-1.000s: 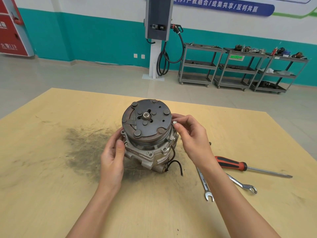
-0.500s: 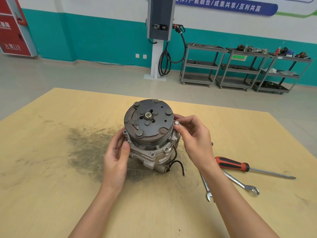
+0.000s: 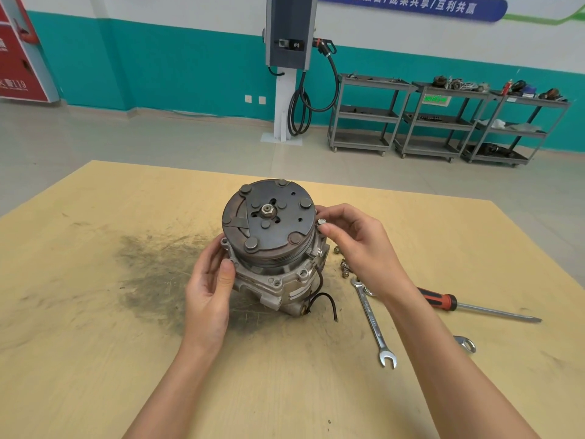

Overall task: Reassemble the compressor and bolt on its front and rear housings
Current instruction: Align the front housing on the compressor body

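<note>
— Head view: what's nearest?
— Left hand (image 3: 209,289) curls around the grey metal compressor (image 3: 272,248), standing pulley-up on the tan wooden counter (image 3: 95,343).
— And the right hand (image 3: 354,245)?
— It pinches a small silver bolt (image 3: 322,222) at the pulley's edge; loose nuts (image 3: 343,267) lie beyond.

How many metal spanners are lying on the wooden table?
2. One long silver spanner lies right of the grey compressor, its open jaw nearest the camera. The second spanner is mostly hidden under the right forearm; only its ring end shows, below the red-handled screwdriver.
</note>
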Demonstrator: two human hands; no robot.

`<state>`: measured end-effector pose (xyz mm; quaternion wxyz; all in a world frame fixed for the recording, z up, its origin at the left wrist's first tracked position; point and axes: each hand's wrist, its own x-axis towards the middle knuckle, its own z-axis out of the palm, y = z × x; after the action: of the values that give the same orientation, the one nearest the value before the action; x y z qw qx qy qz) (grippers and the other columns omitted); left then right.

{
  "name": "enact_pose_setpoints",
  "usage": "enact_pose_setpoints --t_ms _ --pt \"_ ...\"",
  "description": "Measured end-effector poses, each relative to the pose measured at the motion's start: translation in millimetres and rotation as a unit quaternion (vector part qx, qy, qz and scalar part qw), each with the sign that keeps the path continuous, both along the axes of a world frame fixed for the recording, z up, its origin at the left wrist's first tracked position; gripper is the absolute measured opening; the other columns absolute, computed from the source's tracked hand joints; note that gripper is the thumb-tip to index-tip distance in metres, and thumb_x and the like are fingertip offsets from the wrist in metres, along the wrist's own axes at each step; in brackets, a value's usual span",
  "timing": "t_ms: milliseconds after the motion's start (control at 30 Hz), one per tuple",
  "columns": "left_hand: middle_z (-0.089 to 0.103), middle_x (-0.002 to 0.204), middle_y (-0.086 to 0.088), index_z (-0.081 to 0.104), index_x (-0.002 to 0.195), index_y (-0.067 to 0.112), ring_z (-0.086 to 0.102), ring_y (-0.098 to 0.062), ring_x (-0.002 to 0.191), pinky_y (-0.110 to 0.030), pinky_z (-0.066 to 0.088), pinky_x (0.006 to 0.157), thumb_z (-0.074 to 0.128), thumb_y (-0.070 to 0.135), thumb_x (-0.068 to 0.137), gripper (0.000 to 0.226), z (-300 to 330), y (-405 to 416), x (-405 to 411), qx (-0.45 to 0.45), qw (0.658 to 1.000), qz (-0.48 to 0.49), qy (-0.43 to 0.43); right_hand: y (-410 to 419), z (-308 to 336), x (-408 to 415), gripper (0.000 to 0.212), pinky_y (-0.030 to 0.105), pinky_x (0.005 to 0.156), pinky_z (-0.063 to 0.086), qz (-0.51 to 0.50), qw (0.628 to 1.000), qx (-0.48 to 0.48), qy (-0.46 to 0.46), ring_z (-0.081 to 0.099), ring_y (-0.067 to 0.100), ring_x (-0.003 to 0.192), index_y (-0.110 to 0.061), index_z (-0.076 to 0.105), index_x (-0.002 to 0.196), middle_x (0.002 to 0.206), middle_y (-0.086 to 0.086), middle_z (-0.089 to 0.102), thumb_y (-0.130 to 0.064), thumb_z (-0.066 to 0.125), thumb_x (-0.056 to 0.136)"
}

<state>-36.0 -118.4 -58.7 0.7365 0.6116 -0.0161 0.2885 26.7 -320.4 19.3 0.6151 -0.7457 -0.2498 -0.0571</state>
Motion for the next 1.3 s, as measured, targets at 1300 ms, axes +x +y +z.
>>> enact_pose_setpoints --t_ms 1300 --pt "0.041 0.145 0.021 0.024 0.146 0.034 0.041 -0.011 0.139 -0.023 0.038 0.11 0.083 0.037 0.063 0.103 -2 -30 -2 0.11 0.992 0.051 -0.043 41 -16 18 0.041 0.054 0.096 0.042 -0.115 0.993 -0.033 -0.02 0.053 0.028 0.108 -0.069 0.056 0.084 0.096 -0.006 0.06 -0.053 0.02 0.097"
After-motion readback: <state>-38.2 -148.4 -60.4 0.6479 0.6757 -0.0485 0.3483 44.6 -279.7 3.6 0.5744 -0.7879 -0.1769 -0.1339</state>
